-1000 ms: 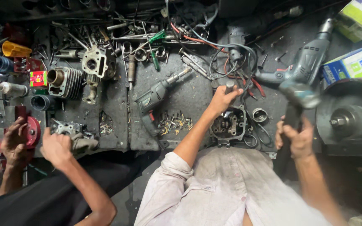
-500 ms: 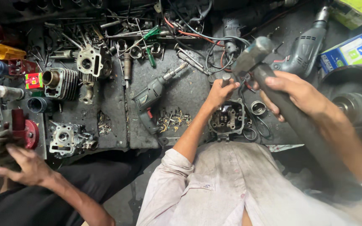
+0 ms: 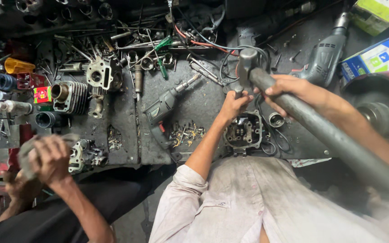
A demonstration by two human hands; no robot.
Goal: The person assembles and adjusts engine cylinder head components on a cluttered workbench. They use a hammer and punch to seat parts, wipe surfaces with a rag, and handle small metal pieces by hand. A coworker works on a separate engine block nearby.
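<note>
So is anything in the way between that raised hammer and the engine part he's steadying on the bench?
Only the left hand, holding a small tool upright on the engine part. The hammer in the right hand hangs just above it; nothing else visible stands between.

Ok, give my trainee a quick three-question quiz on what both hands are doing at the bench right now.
1. True or false: the right hand grips the grey handle of a hammer whose head is raised above the bench.
2. What does the left hand hold upright over the engine part? A) a slim metal punch B) a yellow cup C) a rag
3. Fill in: the green power drill lies on the bench to the ____ of the engine part as the camera sees it.

Key: 1 true; 2 A; 3 left
</note>
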